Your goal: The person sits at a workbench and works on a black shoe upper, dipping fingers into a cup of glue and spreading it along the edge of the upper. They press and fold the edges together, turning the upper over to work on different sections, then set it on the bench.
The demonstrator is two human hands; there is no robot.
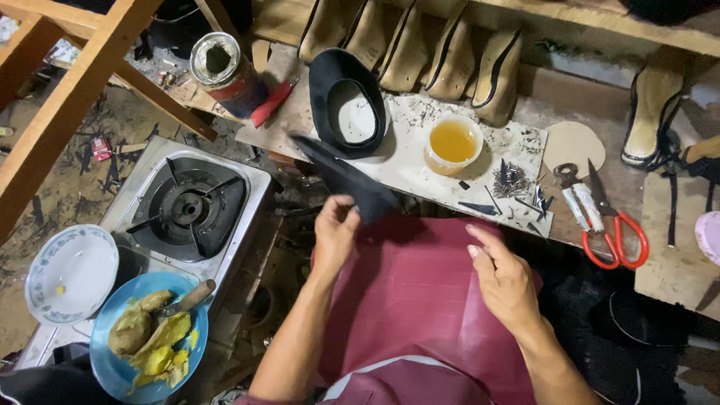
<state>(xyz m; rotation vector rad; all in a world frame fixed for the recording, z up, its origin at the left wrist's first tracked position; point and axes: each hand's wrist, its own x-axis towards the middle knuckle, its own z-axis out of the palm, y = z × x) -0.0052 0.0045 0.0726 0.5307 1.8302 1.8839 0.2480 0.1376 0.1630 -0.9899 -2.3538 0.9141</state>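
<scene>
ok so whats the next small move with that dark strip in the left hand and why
Probably bring the right hand across to take the strip's free end. The left hand pinches the dark strip at one end only, the rest sticks out unsupported toward the black shoe upper, and the right hand is empty nearby.

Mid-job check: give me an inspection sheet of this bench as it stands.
Surface: white board littered with dark scraps.
Job's things: black strip, black shoe upper, cup of amber liquid.
Clutter: tacks, red-handled scissors, pliers, tin can.
Grippers: left hand pinches the strip; right hand open, empty.
Cables: nothing seen.
Surroundings: gas stove, blue plate of food, white plate, soles.
</scene>
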